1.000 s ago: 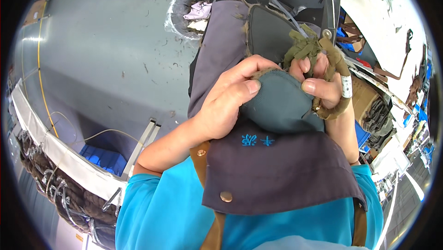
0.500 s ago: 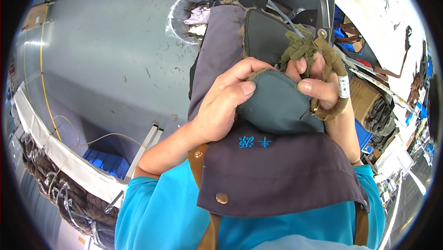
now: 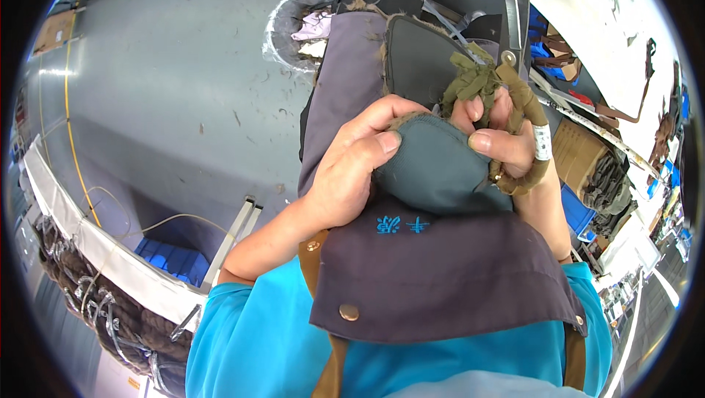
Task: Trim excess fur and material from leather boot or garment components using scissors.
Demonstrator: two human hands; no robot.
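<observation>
A dark grey-green fabric piece (image 3: 433, 167) with brown fur along its seam lies over my lap, bulging toward me. My left hand (image 3: 356, 159) is closed on its left edge, thumb on top. At its right edge, my right hand (image 3: 507, 137) pinches the rim with the thumb and fingers. Scissors (image 3: 510, 38) with cloth-wrapped handles hang in that same hand, blades apart and pointing away from me. Green cloth strips (image 3: 470, 78) are knotted around the near handle. Beyond my fingers another dark panel (image 3: 418, 60) with a furry edge shows; whether it joins the piece is unclear.
A plastic-lined bin (image 3: 283, 31) with scraps stands on the grey floor ahead. White-covered tabletop (image 3: 587, 38) runs along the right, with a cardboard box (image 3: 576, 152) beneath. Blue crates (image 3: 172, 260) and brown fur bundles (image 3: 95, 302) are at left. A dark apron (image 3: 440, 273) covers my front.
Both hands keep their hold. The right hand and scissors have shifted slightly left and down, and the fabric piece's right rim slopes a little more.
</observation>
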